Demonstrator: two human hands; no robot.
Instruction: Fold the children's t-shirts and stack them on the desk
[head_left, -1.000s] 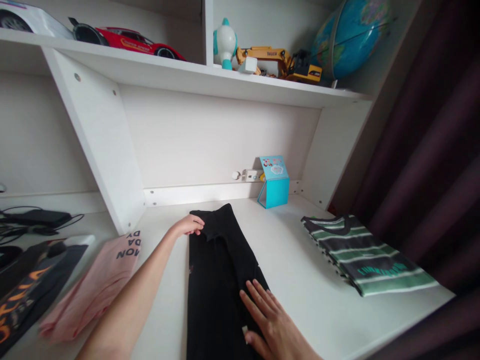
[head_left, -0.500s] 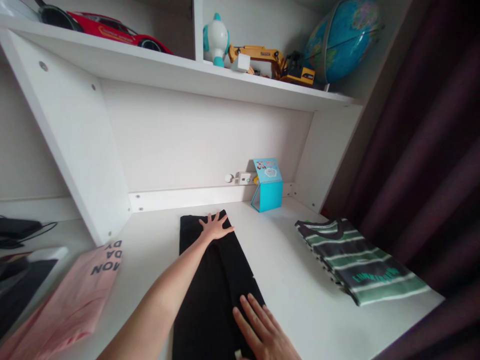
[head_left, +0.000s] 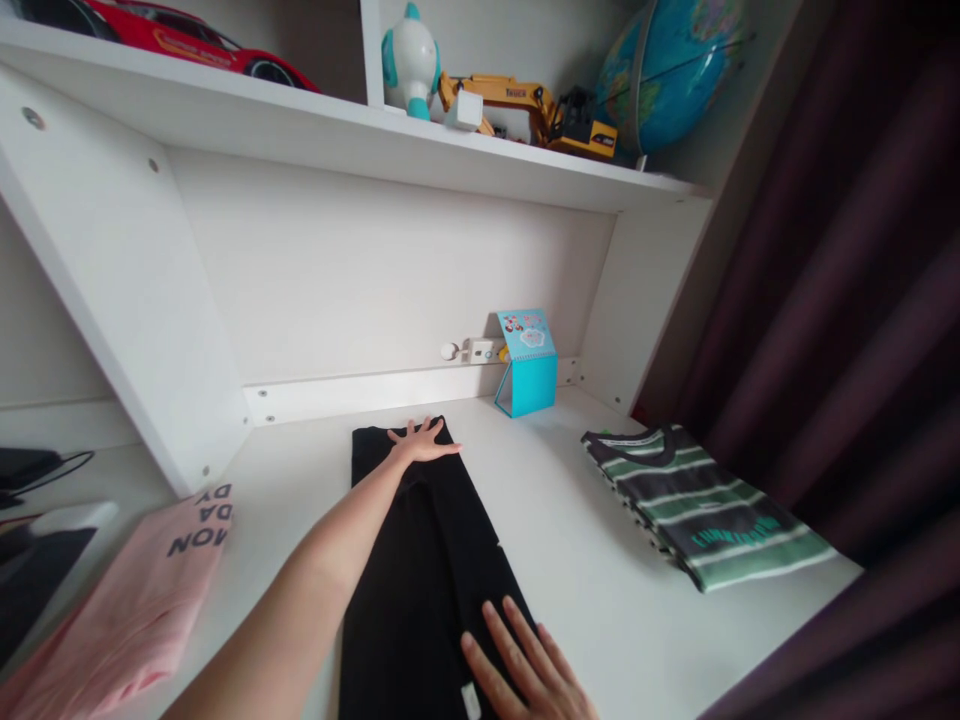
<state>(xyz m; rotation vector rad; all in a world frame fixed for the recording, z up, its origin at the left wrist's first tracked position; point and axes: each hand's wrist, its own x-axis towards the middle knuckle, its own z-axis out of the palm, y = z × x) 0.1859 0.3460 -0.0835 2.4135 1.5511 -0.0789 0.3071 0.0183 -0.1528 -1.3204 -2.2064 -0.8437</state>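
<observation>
A black garment, folded into a long strip, lies on the white desk in front of me. My left hand is stretched out to its far end, fingers spread flat on the cloth. My right hand rests flat on the near end of the strip, fingers apart, beside a small white label. Neither hand holds anything.
A folded green and black striped shirt lies at the right. A folded pink shirt lies at the left. A blue desk calendar stands at the back. A shelf above carries a toy car, an excavator and a globe. A dark curtain hangs on the right.
My left hand moved from the garment's far left corner to the middle of its far end and spread flat. The view shifted to the right; my right hand stayed on the near end.
</observation>
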